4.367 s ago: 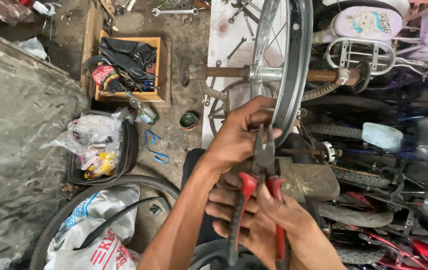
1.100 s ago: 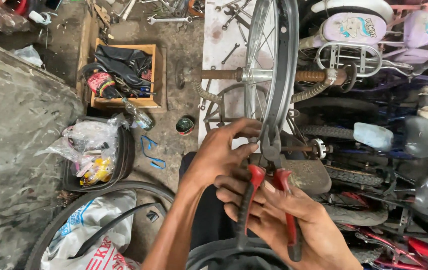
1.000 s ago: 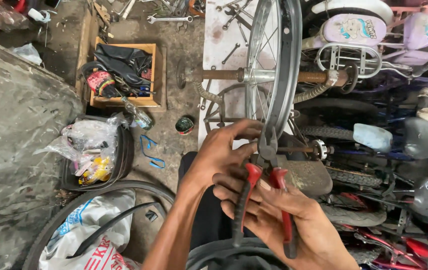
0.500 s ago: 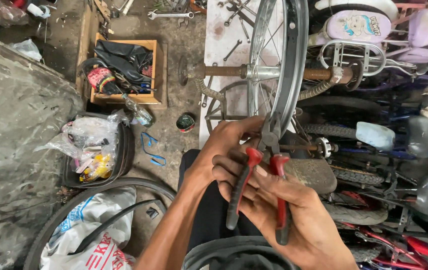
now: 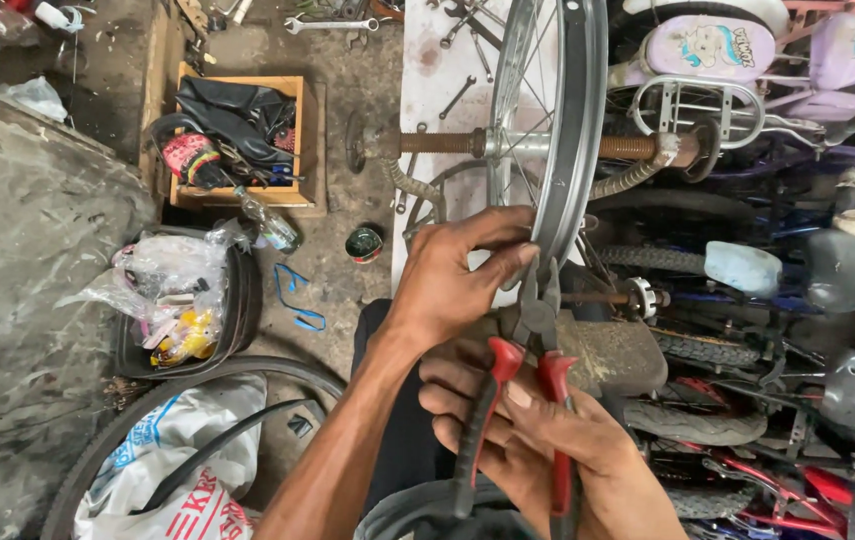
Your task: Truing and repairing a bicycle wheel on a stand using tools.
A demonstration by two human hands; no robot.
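Observation:
A bare bicycle wheel rim point(image 5: 575, 130) with spokes stands upright on a rusty axle stand point(image 5: 447, 142) in front of me. My left hand point(image 5: 452, 280) grips the lower edge of the rim, fingers curled round it. My right hand point(image 5: 537, 440) holds red-handled pliers point(image 5: 522, 385), whose dark jaws point up at the rim's lower edge just beside my left fingers. The pliers' tips are partly hidden behind the rim.
A wooden box point(image 5: 237, 140) of parts sits at the upper left. A black tub point(image 5: 232, 300) with plastic bags, a loose tyre point(image 5: 197, 390) and a white sack point(image 5: 177, 450) lie on the left. Bicycles and saddles point(image 5: 847, 270) crowd the right. Spanners point(image 5: 327, 22) lie on the floor.
The pliers' handles have closed a little and the jaws stay at the rim. My left hand has kept its hold on the rim; the view has shifted slightly.

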